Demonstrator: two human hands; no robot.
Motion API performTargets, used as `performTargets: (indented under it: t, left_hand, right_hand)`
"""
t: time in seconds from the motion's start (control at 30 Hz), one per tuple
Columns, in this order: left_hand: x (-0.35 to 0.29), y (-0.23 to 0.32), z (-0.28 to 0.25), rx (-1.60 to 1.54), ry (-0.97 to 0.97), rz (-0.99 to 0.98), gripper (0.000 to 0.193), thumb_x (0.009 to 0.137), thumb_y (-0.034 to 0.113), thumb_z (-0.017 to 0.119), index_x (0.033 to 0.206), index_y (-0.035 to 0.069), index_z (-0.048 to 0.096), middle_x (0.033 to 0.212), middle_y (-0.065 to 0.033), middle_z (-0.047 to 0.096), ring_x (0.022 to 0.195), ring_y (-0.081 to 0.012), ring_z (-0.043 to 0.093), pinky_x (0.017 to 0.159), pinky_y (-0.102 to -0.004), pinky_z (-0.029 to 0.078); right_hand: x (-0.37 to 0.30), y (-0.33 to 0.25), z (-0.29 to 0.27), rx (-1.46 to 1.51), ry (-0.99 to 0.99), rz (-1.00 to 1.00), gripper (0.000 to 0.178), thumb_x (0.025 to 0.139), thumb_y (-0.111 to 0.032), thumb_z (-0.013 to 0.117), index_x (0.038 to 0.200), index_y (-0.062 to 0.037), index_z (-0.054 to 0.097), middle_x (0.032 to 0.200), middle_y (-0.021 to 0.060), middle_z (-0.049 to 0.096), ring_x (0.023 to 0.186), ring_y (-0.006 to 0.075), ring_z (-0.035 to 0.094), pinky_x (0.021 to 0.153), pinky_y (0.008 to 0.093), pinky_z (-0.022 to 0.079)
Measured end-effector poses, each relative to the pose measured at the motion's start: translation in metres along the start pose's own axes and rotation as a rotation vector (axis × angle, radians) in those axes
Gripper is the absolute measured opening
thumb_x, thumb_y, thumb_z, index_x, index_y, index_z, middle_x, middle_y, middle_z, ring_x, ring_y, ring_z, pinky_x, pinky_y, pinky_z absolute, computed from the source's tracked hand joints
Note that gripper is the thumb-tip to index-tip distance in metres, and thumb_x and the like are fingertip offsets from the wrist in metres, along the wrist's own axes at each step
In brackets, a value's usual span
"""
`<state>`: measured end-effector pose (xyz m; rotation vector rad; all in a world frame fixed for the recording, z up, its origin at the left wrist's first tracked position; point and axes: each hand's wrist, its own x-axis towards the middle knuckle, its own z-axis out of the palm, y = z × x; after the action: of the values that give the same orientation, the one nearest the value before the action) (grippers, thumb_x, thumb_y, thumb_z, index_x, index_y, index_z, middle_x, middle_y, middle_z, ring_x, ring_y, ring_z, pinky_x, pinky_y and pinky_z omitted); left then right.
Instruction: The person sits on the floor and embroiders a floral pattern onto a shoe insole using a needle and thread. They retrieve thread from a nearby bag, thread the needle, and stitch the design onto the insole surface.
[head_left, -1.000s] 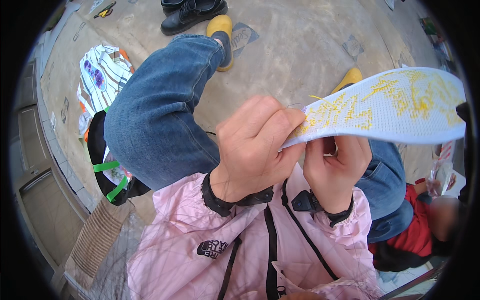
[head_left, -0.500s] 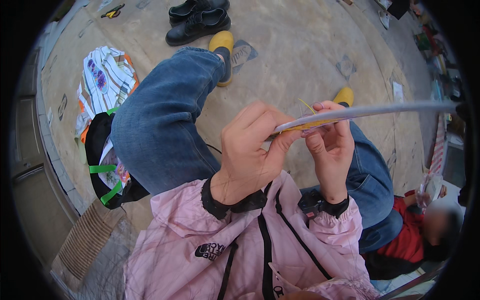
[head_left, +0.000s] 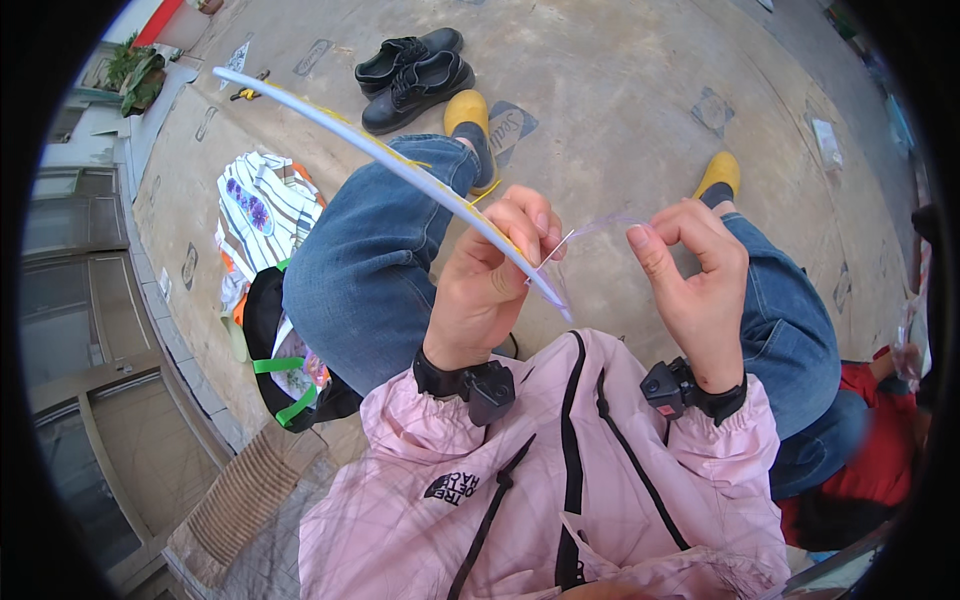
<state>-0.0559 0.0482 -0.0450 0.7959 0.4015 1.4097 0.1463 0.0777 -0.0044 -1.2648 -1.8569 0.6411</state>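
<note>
Left hand (head_left: 487, 270) grips white sole (head_left: 400, 165) slanting up-left from it; right hand (head_left: 697, 270), apart to its right, pinches purple thread (head_left: 600, 220), best kept snag-free.

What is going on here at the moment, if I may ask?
A person in a pink jacket grips a thin insole, seen edge-on, in the left hand; yellow thread shows on it. A needle sticks out near its lower end. The right hand, apart from the insole, pinches pale purple thread running toward the needle. Black shoes stand on the floor ahead.
</note>
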Motion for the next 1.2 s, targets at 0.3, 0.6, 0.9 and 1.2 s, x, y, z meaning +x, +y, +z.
performTargets:
  t: [0.3, 0.6, 0.9, 1.2]
  left_hand:
    - [0.006, -0.004, 0.013, 0.021, -0.043, 0.004, 0.030, 0.088, 0.036, 0.070, 0.067, 0.022, 0.054, 0.102, 0.0041, 0.042, 0.101, -0.0142, 0.039, 0.089, -0.0319, 0.032]
    - [0.000, -0.017, 0.012, -0.166, -0.075, 0.043, 0.025, 0.091, 0.027, 0.068, 0.074, 0.012, 0.058, 0.107, -0.0043, 0.044, 0.101, -0.0188, 0.048, 0.093, -0.0327, 0.038]
    - [-0.002, -0.010, 0.010, -0.073, -0.050, -0.079, 0.028, 0.087, 0.029, 0.074, 0.094, 0.004, 0.063, 0.102, -0.0046, 0.053, 0.092, -0.0164, 0.054, 0.083, -0.0301, 0.044]
    - [-0.007, -0.008, 0.025, 0.018, 0.113, -0.082, 0.026, 0.090, 0.023, 0.071, 0.097, 0.002, 0.057, 0.081, -0.0088, 0.057, 0.066, -0.0176, 0.056, 0.060, -0.0276, 0.046]
  right_hand:
    - [0.000, -0.023, -0.014, -0.030, 0.022, -0.235, 0.017, 0.072, -0.002, 0.074, 0.089, -0.0031, 0.069, 0.113, 0.0150, 0.062, 0.100, 0.0309, 0.061, 0.081, 0.0375, 0.049]
    - [-0.008, -0.027, 0.007, 0.429, -0.197, -0.306, 0.023, 0.084, -0.019, 0.075, 0.097, -0.0021, 0.067, 0.117, 0.0185, 0.059, 0.104, 0.0295, 0.059, 0.089, 0.0377, 0.048]
    - [-0.017, -0.025, 0.019, 0.807, -0.127, 0.050, 0.008, 0.089, -0.008, 0.068, 0.092, -0.0009, 0.067, 0.109, 0.0115, 0.059, 0.095, 0.0177, 0.059, 0.082, 0.0312, 0.048]
    - [-0.013, 0.002, 0.025, 1.539, -0.155, 0.510, 0.013, 0.096, -0.015, 0.055, 0.095, -0.0028, 0.060, 0.107, 0.0089, 0.062, 0.102, 0.0205, 0.059, 0.096, 0.0378, 0.043]
